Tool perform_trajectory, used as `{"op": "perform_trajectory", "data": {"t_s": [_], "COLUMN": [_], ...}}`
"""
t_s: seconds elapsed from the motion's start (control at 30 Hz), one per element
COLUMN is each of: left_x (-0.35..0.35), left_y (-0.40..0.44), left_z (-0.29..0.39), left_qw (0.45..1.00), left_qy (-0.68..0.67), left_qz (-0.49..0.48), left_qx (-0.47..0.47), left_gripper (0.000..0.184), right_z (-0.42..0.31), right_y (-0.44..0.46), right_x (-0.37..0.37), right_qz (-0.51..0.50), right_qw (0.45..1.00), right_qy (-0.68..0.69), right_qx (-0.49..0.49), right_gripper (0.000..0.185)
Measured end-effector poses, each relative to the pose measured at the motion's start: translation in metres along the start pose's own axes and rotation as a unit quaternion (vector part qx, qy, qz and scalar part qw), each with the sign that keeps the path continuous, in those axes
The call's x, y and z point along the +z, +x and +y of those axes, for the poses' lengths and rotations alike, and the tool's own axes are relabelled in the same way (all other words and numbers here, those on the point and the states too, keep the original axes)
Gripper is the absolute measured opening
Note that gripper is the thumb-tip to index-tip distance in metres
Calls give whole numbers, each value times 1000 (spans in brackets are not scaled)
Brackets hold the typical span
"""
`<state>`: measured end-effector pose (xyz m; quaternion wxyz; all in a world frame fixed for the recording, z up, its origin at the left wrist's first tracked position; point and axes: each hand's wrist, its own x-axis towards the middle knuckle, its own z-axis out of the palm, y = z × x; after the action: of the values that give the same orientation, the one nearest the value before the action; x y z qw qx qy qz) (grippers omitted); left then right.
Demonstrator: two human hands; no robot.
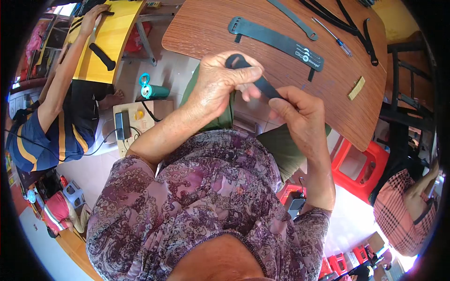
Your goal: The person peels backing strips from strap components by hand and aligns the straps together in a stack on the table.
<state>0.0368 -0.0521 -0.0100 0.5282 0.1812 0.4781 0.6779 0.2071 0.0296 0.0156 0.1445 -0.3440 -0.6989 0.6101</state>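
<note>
A narrow black strap (266, 87) is stretched between my two hands, in front of the table's near edge. My left hand (220, 82) pinches its looped end between thumb and fingers. At the other end, my right hand (300, 110) is closed on the strap, with the thumb on top. Beyond my hands, a wide dark strap with white printing (276, 43) lies on the brown table (206, 33). Short black tabs stick out from under its near edge. A thinner grey-green strap (293, 18) lies farther back.
A screwdriver (333, 36), several black straps (361, 35) and a small yellowish strip (356, 88) lie on the table's right side. At left, a co-worker's arm (70, 61) reaches over a yellow table (126, 18). A teal bottle (157, 91) and a red stool (358, 171) stand nearby.
</note>
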Motion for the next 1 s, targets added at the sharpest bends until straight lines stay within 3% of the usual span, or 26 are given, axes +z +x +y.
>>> {"op": "perform_trajectory", "data": {"t_s": [0.17,0.33,0.6,0.67,0.8,0.87,1.0], "left_x": [-26,-28,-34,-26,-20,-20,-33], "left_y": [6,5,17,17,20,21,27], "left_z": [11,21,37,40,39,40,42], "left_qw": [993,967,972,970,975,973,963], "left_qy": [111,255,232,239,217,226,264], "left_qz": [10,2,-3,-8,-25,-17,-18], "left_qx": [44,7,48,44,26,37,55], "left_gripper": [15,17,14,15,15,9,7], "right_z": [-1,-8,-20,-16,-28,-35,-38], "right_y": [0,11,33,42,57,62,73], "right_x": [-13,-8,-3,0,9,10,12], "right_qz": [5,14,12,19,-27,-28,-36], "right_qw": [997,997,991,981,993,997,996], "right_qy": [-72,-77,-128,-148,-82,-68,-76], "right_qx": [27,0,-31,-123,-82,-3,-22], "right_gripper": [11,11,14,15,15,15,17]}}
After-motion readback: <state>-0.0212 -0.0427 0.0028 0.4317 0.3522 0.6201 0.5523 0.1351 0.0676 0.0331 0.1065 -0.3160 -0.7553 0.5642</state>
